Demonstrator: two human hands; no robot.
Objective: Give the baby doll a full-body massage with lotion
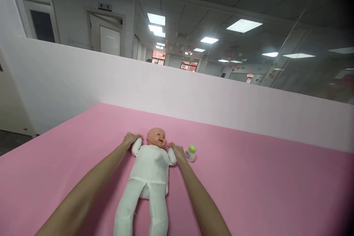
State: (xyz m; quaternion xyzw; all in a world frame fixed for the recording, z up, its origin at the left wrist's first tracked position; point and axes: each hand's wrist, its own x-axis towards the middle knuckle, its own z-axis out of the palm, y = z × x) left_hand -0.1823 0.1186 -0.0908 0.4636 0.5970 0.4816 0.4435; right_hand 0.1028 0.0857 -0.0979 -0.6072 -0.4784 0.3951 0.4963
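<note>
A baby doll (151,166) with a bald head and a white cloth body lies face up on the pink table, its legs toward me. Both of its arms are bent up beside the head. My left hand (131,139) is closed on the doll's hand at the left of the head. On the other side, my right hand (177,151) grips the doll's other hand, close to its cheek. A small clear bottle (190,153) with a green cap stands just right of my right hand.
The pink tabletop (249,184) reaches to a low white wall (193,96) along its back edge. Above that wall is a glass partition, with ceiling lights and windows beyond. Doors show at the upper left.
</note>
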